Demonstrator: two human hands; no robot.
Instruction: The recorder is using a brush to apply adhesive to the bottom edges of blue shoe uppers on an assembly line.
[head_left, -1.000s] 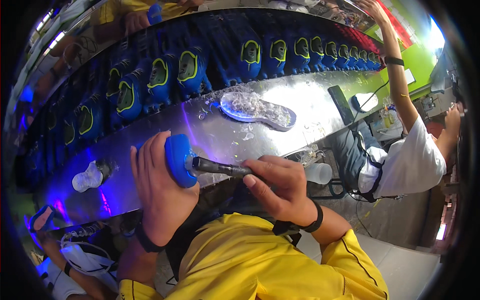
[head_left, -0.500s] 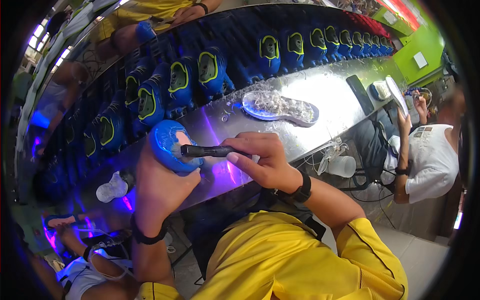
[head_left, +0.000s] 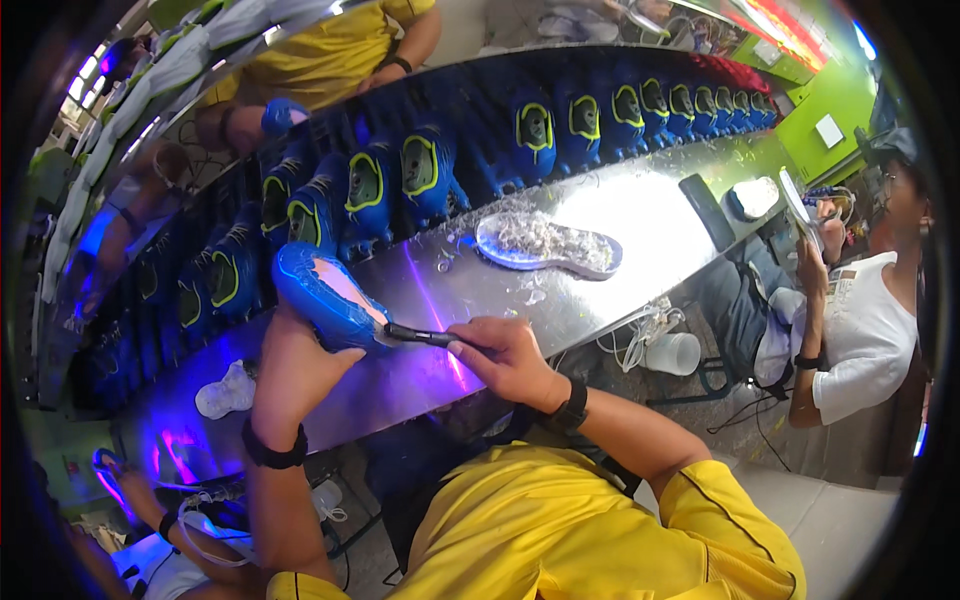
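My left hand (head_left: 298,362) grips a blue shoe upper (head_left: 312,300) from below, its pale pinkish bottom turned up. My right hand (head_left: 512,365) is closed around the black handle of a brush (head_left: 425,337). The brush tip touches the upper's bottom at the end toward me; its bristles are mostly hidden there. Beyond my hands, a sole-shaped piece (head_left: 547,246) heaped with whitish scraps lies on the metal table (head_left: 470,300). A small whitish lump (head_left: 228,391) sits left of my left wrist.
Blue shoes (head_left: 425,172) with yellow-green collars line the table's far side. At right, a co-worker (head_left: 860,320) in white holds a pale sole; a dark slab (head_left: 707,212) lies nearby. A white bucket (head_left: 672,353) stands below the edge. Another person's arm (head_left: 150,500) reaches in lower left.
The upper has tipped so more of its bottom shows. My right hand and the brush have moved down and toward me, from the middle of the bottom to its near end.
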